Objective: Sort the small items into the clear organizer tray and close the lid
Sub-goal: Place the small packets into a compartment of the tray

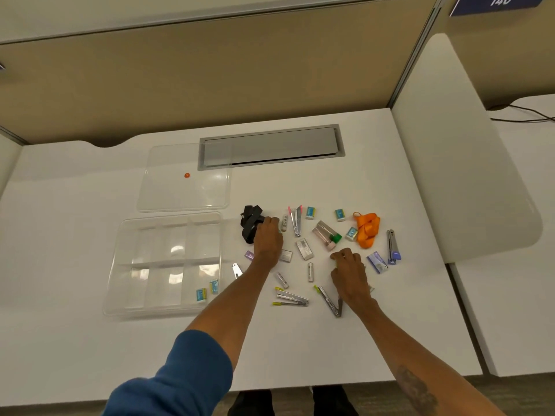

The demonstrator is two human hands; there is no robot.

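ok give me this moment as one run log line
tray: open, two small boxes inside | lid: off, behind tray | left hand: at black strap | right hand: on loose items

Clear tray (126, 265): open, six compartments, two small boxes (207, 291) in the near-right one. Lid (168, 187): flat, just behind the tray. Staplers, staple boxes, black strap (250, 223) and orange strap (367, 229): scattered right of it.

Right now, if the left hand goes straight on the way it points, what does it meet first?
The left hand points away from the person; its fingertips already seem to touch the crumpled black strap, so that comes first, though depth is unclear.
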